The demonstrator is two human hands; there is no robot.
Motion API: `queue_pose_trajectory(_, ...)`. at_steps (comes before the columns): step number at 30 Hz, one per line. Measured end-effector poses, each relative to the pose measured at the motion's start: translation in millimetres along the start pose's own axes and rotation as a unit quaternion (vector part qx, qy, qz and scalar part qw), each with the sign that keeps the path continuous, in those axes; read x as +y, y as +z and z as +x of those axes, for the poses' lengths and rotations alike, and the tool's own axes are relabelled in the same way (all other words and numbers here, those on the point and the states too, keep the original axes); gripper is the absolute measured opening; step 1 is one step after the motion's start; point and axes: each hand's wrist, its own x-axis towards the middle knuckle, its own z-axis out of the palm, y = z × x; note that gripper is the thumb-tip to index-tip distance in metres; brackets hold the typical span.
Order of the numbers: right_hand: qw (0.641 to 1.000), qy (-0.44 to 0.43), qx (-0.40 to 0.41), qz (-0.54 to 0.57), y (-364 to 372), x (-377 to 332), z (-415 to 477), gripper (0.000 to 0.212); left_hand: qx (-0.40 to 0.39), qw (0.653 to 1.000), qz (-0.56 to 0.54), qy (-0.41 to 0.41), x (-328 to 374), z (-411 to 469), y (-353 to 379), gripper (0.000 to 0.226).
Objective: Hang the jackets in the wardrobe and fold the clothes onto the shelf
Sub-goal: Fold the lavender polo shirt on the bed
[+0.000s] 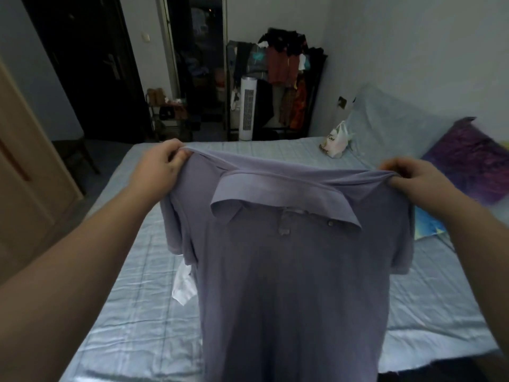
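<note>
Two hands up, one polo (289, 271) spread between them, and that is where we stand in this job. It hangs mid-frame over the bed (143, 312), collar on top, two buttons showing under the collar flap, body dropping straight down to the bottom edge. No fold in it yet, by the look of things: the sleeves hang loose at both sides and the cloth is full length. So I'd call this the start of one fold, with the laying flat, the folding and the trip to the shelf all to come.

How much else is left? A white garment (183, 288) peeks out from behind the polo at centre left on the bed, and a purple heap (468, 158) sits at the right edge, so more folding seems to be waiting. At upper centre a rack (286, 67) stands crowded with hanging clothes; whether any of those are the jackets, I cannot tell. No shelf shows clearly from here.

Now the grips. Left hand (159, 166), centre left, has its fingers curled tight, pinching the shoulder seam bunched up in its grasp. Right hand (407, 177), centre right, does the same on the other shoulder, thumb and fingers closed over gathered cloth. Both hold firm, pulling the shoulders apart and level.
</note>
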Motion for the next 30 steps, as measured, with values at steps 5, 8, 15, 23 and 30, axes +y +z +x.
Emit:
queue_pose_trajectory(5, 0.989, 0.049, 0.138, -0.031, 18.6, 24.5, 3.3, 0.02, -0.007, 0.998, -0.055, -0.029, 11.1, 7.2, 31.6, 0.021)
queue_pose_trajectory(8, 0.983, 0.03, 0.179, -0.042, 27.5, 36.2, 4.0, 0.013, -0.023, 0.996, -0.076, -0.042, 19.4, 5.6, 57.6, 0.022)
queue_pose_trajectory(15, 0.988, -0.047, 0.069, -0.128, 8.4, 121.7, 22.9, 0.011, -0.048, 0.99, -0.104, -0.077, 31.2, -7.0, 140.8, 0.02)
queue_pose_trajectory(23, 0.996, -0.032, 0.065, -0.06, 14.5, 302.6, 107.2, 0.015, -0.086, 0.97, -0.127, -0.186, 40.1, -18.8, 298.7, 0.015)
queue_pose_trajectory(30, 0.996, 0.04, -0.043, -0.068, 47.4, 432.8, 188.6, 0.019, -0.163, 0.956, -0.004, -0.244, 31.6, 19.0, 435.1, 0.019)
